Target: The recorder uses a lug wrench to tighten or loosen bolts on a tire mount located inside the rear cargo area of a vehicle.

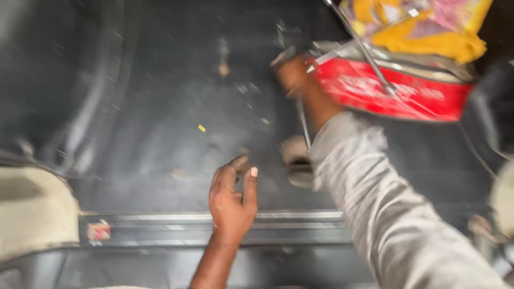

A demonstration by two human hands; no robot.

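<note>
Spanning the view, a dark rubber floor mat [160, 107]. At its far right edge, a red metal tin [391, 93], likely stiff and light, best held by its rim. Right hand [293, 75], blurred, grip unclear, beside the tin. Left hand [231, 200] loosely open on the mat.

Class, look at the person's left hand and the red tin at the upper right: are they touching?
Apart. The head view shows the left hand low on the dark floor, with a stretch of bare floor between it and the red tin.
</note>
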